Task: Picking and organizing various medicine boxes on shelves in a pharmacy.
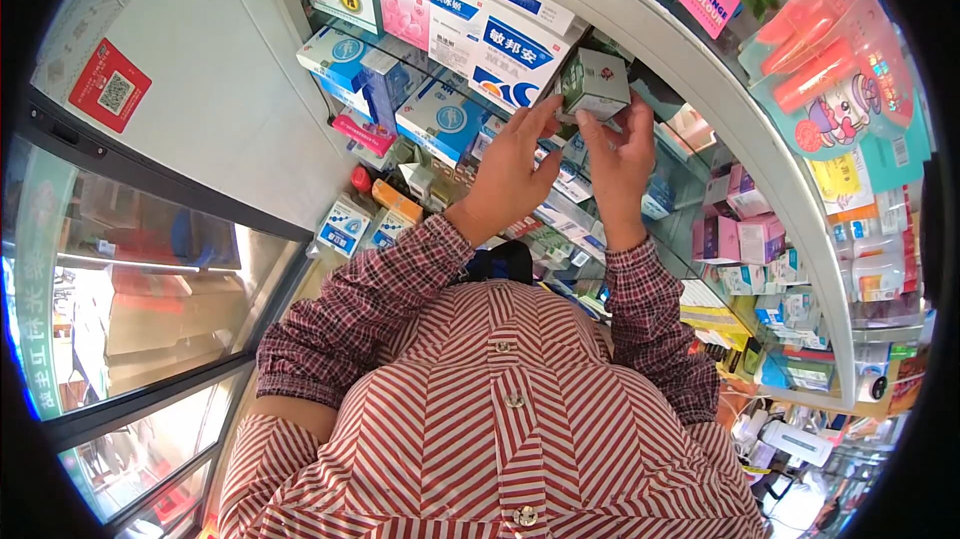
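Observation:
A small green and white carton (598, 81) stands up at the shelf, close to the large white and blue boxes. My right hand (621, 156) holds it from the near right side, with the thumb on its front lower edge. My left hand (517, 164) reaches to the carton's left side; its fingertips are at that edge and its thumb is spread away from it. Whether those fingertips press on the carton is hard to see. To the left of the carton is a tall white box with blue bands (517, 51).
Glass shelves (420, 55) carry many medicine boxes, among them a blue and white carton (439, 118) and pink-purple boxes (739, 227). A curved white frame (757, 141) runs along the right, with blister packs (832, 66) hanging beyond it. A dark-framed glass door (150, 276) stands at left.

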Demonstrator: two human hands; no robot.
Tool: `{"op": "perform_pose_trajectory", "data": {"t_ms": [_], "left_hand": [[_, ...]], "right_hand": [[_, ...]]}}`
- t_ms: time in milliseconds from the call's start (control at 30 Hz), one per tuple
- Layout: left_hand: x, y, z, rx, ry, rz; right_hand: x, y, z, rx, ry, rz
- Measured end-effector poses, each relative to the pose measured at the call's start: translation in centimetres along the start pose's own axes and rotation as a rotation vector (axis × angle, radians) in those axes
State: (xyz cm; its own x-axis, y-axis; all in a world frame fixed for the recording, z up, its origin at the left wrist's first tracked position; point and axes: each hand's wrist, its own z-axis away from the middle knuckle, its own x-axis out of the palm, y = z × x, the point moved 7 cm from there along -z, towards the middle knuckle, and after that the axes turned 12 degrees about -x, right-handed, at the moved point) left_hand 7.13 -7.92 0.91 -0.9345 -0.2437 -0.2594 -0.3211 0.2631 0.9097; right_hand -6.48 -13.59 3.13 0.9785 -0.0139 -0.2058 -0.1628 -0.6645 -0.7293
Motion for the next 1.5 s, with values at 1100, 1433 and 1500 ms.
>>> {"op": "perform_pose_trajectory", "data": {"t_ms": [1100,1433,1500], "left_hand": [[-0.3,0.0,0.5,0.012,0.032,0.093],[-0.9,1.4,-0.1,0.092,0.126,0.021],[-1.0,1.6,0.0,0.067,0.123,0.015]], "right_hand": [[-0.2,0.9,0.6,0.013,0.037,-0.042],[0.5,0.6,0.2,0.032,-0.01,0.025],[-0.3,0.2,0.5,0.035,0.006,0.042]]}}
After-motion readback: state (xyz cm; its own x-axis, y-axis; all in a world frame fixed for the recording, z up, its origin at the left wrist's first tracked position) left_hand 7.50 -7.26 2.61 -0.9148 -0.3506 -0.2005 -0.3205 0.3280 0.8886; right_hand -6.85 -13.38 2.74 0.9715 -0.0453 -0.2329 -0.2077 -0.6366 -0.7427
